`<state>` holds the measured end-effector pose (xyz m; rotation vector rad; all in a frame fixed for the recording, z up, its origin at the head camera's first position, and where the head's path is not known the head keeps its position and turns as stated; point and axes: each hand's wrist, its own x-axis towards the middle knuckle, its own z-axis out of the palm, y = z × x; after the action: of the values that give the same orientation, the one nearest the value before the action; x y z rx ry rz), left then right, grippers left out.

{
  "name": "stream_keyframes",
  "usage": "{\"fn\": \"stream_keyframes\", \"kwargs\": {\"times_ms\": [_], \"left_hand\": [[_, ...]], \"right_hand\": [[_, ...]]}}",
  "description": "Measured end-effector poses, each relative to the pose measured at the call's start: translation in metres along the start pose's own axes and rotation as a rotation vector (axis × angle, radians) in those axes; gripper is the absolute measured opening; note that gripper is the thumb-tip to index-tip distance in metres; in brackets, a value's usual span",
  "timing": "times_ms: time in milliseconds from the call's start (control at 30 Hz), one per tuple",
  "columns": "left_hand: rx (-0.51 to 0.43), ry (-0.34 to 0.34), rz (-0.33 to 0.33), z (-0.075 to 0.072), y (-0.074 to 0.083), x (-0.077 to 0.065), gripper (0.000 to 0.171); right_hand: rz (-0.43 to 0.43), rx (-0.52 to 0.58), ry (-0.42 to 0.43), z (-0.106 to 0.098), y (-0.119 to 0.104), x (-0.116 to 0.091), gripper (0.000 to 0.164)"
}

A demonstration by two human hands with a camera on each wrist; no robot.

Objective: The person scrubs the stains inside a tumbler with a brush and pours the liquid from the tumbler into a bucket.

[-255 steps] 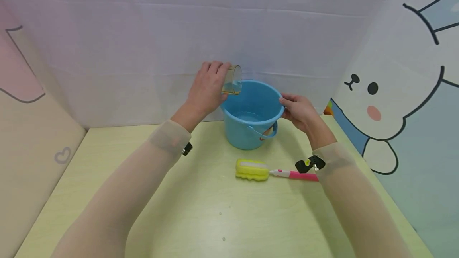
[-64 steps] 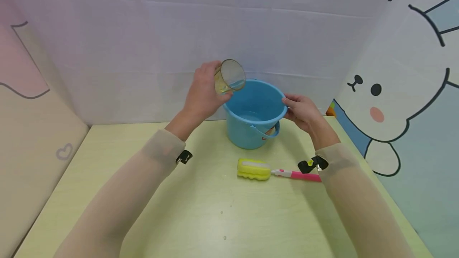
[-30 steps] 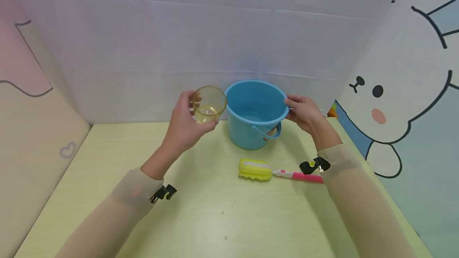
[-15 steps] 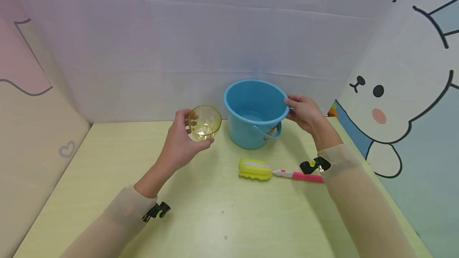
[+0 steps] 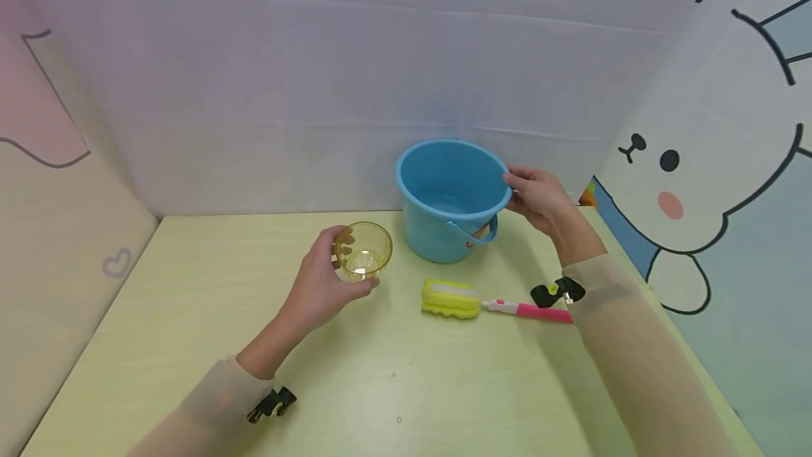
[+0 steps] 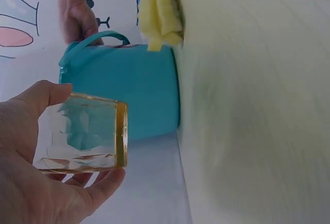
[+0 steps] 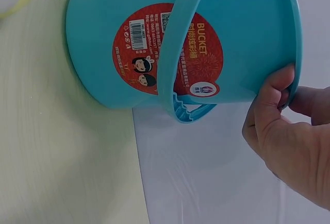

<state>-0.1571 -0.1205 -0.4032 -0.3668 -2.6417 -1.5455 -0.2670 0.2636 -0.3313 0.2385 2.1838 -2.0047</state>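
Observation:
A clear amber-tinted glass is gripped by my left hand, thumb on the near side and fingers round the far side. In the left wrist view the glass is held above the table, its thick base toward the tabletop. My right hand pinches the right rim of a blue bucket, which stands upright at the back of the table with a little water at its bottom. A round red label shows on the bucket's side in the right wrist view, and its handle hangs down.
A sponge brush with a yellow head and pink handle lies in front of the bucket on the pale wooden table. White cloth closes off the back; a rabbit-printed panel stands at the right.
From being tilted over the bucket, the glass has turned upright and moved left, then down and toward me in my left hand. My right hand stays on the bucket's rim.

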Motion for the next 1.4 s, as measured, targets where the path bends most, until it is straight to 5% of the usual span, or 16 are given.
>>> {"fn": "stream_keyframes", "kwargs": {"times_ms": [700,1400], "left_hand": [[0.015,-0.052,-0.081,0.026,-0.025,-0.031,0.093],[0.061,-0.091,-0.119,0.025,-0.028,-0.040,0.090]], "right_hand": [[-0.006,-0.005,-0.007,-0.003,0.000,0.002,0.056],[-0.002,-0.026,-0.009,-0.001,-0.001,0.001,0.057]]}}
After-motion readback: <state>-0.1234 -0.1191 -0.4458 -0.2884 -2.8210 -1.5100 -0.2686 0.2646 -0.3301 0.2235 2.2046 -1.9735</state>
